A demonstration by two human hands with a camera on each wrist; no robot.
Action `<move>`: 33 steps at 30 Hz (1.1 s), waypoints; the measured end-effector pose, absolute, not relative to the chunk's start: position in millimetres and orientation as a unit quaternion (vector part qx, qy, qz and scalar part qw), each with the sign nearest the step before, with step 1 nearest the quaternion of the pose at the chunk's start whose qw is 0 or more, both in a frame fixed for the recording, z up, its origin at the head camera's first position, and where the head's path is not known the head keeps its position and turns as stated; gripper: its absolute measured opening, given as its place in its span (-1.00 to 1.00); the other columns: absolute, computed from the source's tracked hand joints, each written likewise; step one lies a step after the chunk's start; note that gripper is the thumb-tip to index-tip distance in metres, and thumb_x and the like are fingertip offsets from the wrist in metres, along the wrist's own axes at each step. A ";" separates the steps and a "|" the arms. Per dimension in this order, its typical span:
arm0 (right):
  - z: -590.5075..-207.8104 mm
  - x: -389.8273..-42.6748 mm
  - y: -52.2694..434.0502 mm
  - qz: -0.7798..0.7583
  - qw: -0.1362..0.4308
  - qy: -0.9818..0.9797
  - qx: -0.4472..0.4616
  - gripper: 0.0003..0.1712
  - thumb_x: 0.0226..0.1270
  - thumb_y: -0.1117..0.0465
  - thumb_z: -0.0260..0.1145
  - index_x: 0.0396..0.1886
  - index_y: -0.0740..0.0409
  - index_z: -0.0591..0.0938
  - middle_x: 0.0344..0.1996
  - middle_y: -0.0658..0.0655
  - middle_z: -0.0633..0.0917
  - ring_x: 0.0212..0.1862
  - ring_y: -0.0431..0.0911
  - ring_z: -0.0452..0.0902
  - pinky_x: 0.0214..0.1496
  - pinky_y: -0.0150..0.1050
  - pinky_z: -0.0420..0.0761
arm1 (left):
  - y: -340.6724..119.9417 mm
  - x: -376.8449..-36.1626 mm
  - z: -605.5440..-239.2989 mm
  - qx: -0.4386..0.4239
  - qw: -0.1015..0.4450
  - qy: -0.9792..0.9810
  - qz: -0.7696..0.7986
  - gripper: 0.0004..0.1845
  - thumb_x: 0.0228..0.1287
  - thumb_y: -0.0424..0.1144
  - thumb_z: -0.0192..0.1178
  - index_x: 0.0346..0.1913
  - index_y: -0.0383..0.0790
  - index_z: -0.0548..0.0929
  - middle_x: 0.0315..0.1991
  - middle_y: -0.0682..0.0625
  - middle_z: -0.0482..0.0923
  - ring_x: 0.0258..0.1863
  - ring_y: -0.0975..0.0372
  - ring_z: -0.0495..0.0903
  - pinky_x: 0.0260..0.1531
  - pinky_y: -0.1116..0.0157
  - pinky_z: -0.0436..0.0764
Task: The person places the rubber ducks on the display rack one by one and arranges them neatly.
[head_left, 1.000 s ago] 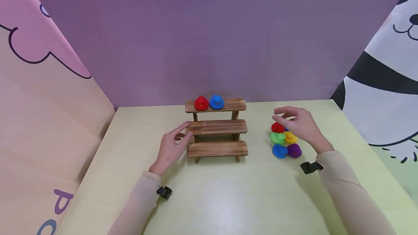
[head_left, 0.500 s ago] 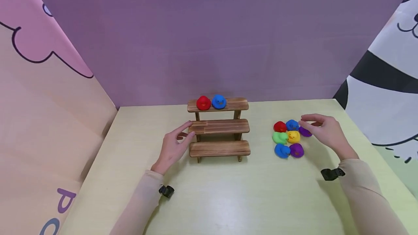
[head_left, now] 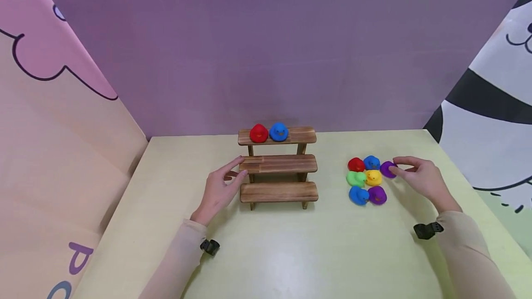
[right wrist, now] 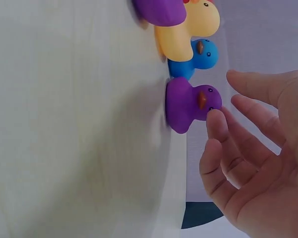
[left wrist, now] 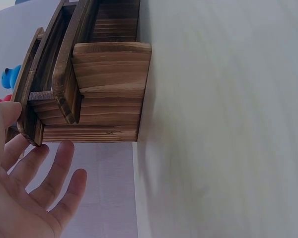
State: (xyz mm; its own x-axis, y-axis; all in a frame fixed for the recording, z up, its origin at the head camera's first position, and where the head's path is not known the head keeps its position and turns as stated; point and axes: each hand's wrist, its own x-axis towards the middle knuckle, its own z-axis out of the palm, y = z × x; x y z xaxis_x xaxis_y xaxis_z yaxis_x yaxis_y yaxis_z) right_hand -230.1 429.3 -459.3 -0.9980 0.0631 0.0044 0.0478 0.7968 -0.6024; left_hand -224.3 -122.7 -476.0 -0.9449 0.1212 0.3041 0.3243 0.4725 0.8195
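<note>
Right hand: the right hand (head_left: pixel 421 179) sits just right of the duck cluster, fingers loosely spread; fingertips (right wrist: pixel 216 119) touch or nearly touch the head of a purple duck (head_left: pixel 388 169) — no closed pinch is visible, nothing is held.
Left hand: the left hand (head_left: pixel 220 188) rests at the left end of the wooden step shelf (head_left: pixel 277 165), fingers straight and relaxed, thumb and fingertip against the edge of the middle step; it grips nothing.
Purple duck, location: on the table (head_left: pixel 291 253), at the right edge of the cluster, well right of the shelf, just beside a blue duck (head_left: pixel 371 162) and a yellow duck (head_left: pixel 373 177).
Purple duck, appearance: small, smooth, rounded toy; solid purple with an orange beak and dark dot eye (right wrist: pixel 191 104); upright, beak towards the hand in the wrist view.
Other items: red duck (head_left: pixel 355 164), green duck (head_left: pixel 355 178), second blue duck (head_left: pixel 359 194) and second purple duck (head_left: pixel 377 194) complete the cluster; one red duck (head_left: pixel 258 133) and one blue duck (head_left: pixel 278 131) stand on the shelf's top step, left of centre.
Risk 1: the ducks are packed touching — fingers closing on the purple one may, in my judgement, knock the blue or yellow neighbour over.
Risk 2: the rounded body could slip from a shallow fingertip hold.
Risk 3: a push from the left hand could shift the shelf and topple the two ducks on top.
</note>
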 end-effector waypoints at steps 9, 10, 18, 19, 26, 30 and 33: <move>-464.3 -230.9 433.0 0.322 -0.002 -0.947 -0.025 -0.28 0.62 -0.16 0.26 0.43 0.33 0.55 0.30 0.52 0.61 0.12 0.28 0.57 -0.20 -0.43 0.52 | -122.6 -223.3 -475.8 -0.129 0.091 -0.852 -0.500 -0.54 0.54 -0.06 0.30 0.43 0.08 0.65 0.45 0.12 0.59 -0.01 0.08 0.81 0.20 -0.06 0.71; -464.8 -231.2 433.2 0.323 -0.004 -0.946 -0.025 -0.27 0.61 -0.16 0.26 0.44 0.33 0.54 0.31 0.52 0.60 0.13 0.28 0.57 -0.20 -0.43 0.52 | -122.8 -223.2 -475.9 -0.129 0.091 -0.852 -0.500 -0.54 0.54 -0.06 0.30 0.43 0.07 0.65 0.45 0.11 0.59 -0.01 0.08 0.81 0.20 -0.07 0.71; -467.6 -232.0 434.8 0.331 -0.018 -0.943 -0.027 -0.27 0.61 -0.14 0.28 0.46 0.35 0.52 0.31 0.53 0.59 0.11 0.25 0.59 -0.21 -0.41 0.57 | -123.9 -225.1 -476.7 -0.132 0.095 -0.853 -0.497 -0.54 0.54 -0.08 0.31 0.43 0.07 0.65 0.45 0.12 0.59 -0.03 0.09 0.81 0.19 -0.03 0.72; -467.7 -231.6 434.7 0.331 -0.018 -0.943 -0.027 -0.27 0.61 -0.13 0.28 0.46 0.35 0.52 0.30 0.53 0.59 0.09 0.24 0.59 -0.21 -0.40 0.57 | -124.0 -224.8 -477.0 -0.132 0.095 -0.853 -0.496 -0.54 0.54 -0.08 0.31 0.43 0.07 0.65 0.45 0.12 0.59 -0.03 0.09 0.81 0.19 -0.03 0.72; -468.2 -231.9 435.1 0.323 -0.005 -0.946 -0.023 -0.32 0.60 -0.10 0.30 0.41 0.34 0.57 0.24 0.51 0.64 -0.02 0.10 0.62 -0.25 -0.39 0.57 | -123.8 -224.1 -476.4 -0.134 0.102 -0.853 -0.495 -0.54 0.53 -0.10 0.32 0.42 0.05 0.66 0.45 0.10 0.60 -0.04 0.09 0.81 0.17 -0.04 0.72; -467.6 -231.8 435.5 0.319 0.001 -0.947 -0.022 -0.32 0.60 -0.11 0.30 0.40 0.34 0.58 0.23 0.51 0.66 -0.03 0.08 0.61 -0.25 -0.40 0.56 | -123.7 -224.3 -476.5 -0.135 0.102 -0.853 -0.493 -0.54 0.53 -0.09 0.32 0.43 0.04 0.66 0.45 0.09 0.60 -0.04 0.08 0.81 0.17 -0.05 0.72; -465.0 -231.9 435.8 0.319 0.007 -0.947 -0.024 -0.32 0.61 -0.12 0.29 0.40 0.34 0.58 0.23 0.51 0.65 0.00 0.14 0.60 -0.25 -0.41 0.55 | -123.5 -225.3 -477.1 -0.136 0.103 -0.854 -0.492 -0.54 0.53 -0.09 0.32 0.43 0.03 0.65 0.44 0.10 0.60 -0.05 0.09 0.82 0.17 -0.03 0.72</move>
State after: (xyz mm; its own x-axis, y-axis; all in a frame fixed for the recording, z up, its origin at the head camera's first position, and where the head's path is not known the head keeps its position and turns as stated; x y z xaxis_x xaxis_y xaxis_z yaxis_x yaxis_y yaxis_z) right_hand -231.9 435.8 -465.0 -0.9988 0.0491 -0.0028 0.0408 0.7951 -0.6051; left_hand -225.3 -123.5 -477.1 -0.9417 0.1313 0.3097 0.3337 0.4798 0.8115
